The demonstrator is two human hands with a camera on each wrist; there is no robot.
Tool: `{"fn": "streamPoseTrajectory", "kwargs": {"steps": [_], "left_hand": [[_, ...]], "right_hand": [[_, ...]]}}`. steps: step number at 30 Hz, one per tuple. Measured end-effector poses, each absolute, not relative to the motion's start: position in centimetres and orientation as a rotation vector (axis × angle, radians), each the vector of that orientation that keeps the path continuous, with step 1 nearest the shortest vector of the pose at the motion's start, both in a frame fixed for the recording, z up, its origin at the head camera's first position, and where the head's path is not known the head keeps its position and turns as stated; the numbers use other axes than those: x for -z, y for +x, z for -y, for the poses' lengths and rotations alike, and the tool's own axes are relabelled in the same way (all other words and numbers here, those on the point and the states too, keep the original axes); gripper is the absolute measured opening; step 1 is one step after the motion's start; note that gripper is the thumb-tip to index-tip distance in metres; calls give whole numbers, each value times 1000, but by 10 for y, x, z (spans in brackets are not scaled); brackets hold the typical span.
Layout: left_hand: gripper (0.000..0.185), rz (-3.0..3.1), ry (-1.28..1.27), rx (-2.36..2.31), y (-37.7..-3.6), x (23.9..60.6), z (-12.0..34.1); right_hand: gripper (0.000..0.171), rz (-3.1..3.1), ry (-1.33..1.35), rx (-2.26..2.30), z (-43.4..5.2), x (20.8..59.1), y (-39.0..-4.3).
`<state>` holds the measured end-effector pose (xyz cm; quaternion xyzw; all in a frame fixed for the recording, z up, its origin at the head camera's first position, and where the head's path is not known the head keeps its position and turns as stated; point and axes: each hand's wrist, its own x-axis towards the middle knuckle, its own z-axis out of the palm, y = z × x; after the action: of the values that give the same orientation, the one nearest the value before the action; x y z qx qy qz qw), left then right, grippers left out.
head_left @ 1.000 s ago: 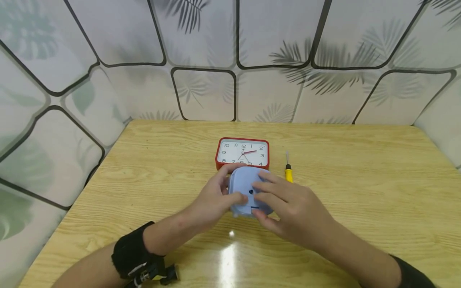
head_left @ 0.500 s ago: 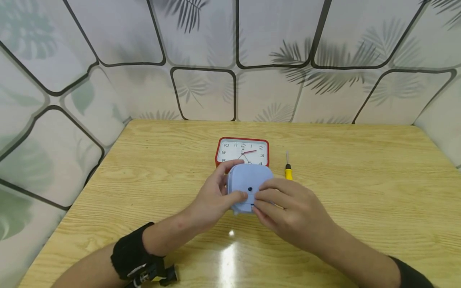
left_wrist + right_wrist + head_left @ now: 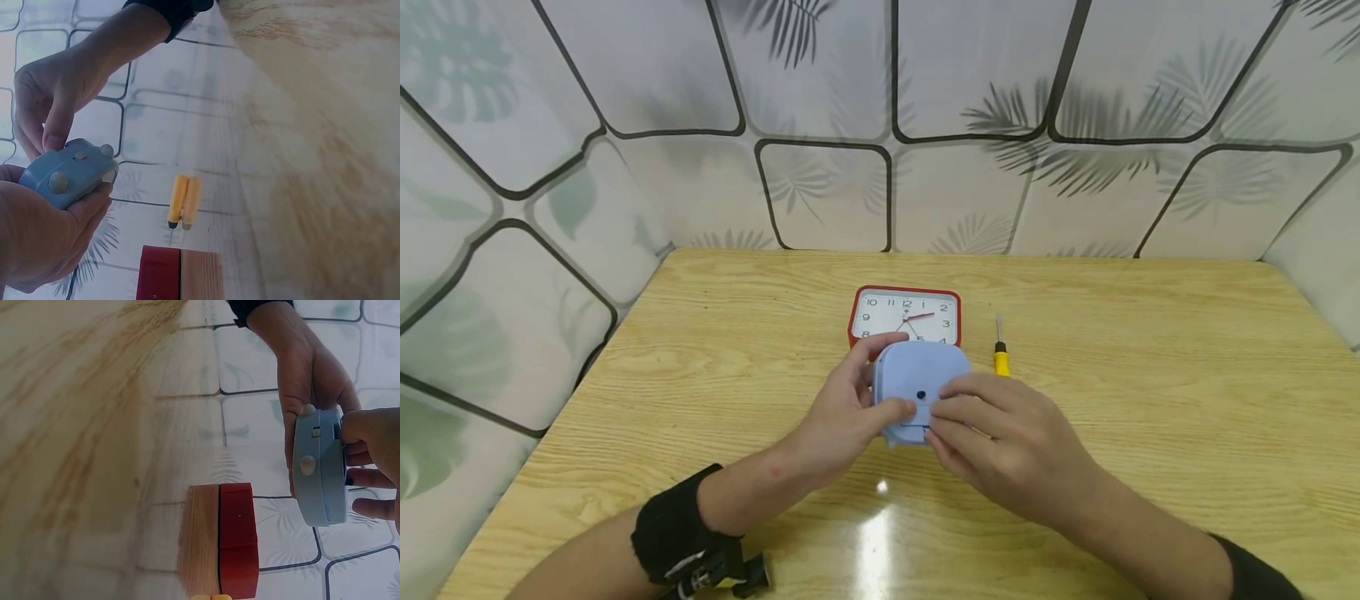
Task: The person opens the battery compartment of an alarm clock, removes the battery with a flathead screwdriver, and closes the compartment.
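A light-blue clock [image 3: 925, 364] is held above the table with its back toward me and its dial hidden. My left hand [image 3: 838, 412] grips its left side, thumb on the back below a small black knob [image 3: 921, 395]. My right hand [image 3: 1015, 429] has its fingers bent at the lower right of the back. In the right wrist view, the right thumb [image 3: 359, 427] presses by a slot near the clock's bottom edge, while other fingers reach toward the back. Two round white feet [image 3: 58, 182] stick out from the clock's underside in the left wrist view.
A red rectangular clock [image 3: 889, 315] lies face up behind the hands, its lower edge partly covered. To its right lies a screwdriver [image 3: 1001, 360] with a yellow and black handle, tip pointing away. A patterned backdrop [image 3: 827, 196] rises behind the wooden table [image 3: 737, 333].
The right fingers, spread over the clock's back a second ago, have drawn together at its lower right. The clock has risen slightly in view. Over the last half second, little differs.
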<state>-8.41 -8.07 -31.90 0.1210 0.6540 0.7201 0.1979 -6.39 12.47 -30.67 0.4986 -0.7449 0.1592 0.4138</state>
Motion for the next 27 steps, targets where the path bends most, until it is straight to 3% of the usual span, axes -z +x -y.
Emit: {"fn": "streamPoseTrajectory", "kwargs": {"steps": [27], "left_hand": [[66,-1641,276,-2095,-85,321,79]], "right_hand": [[18,1862,1228,-418,-123,307,-66]]}}
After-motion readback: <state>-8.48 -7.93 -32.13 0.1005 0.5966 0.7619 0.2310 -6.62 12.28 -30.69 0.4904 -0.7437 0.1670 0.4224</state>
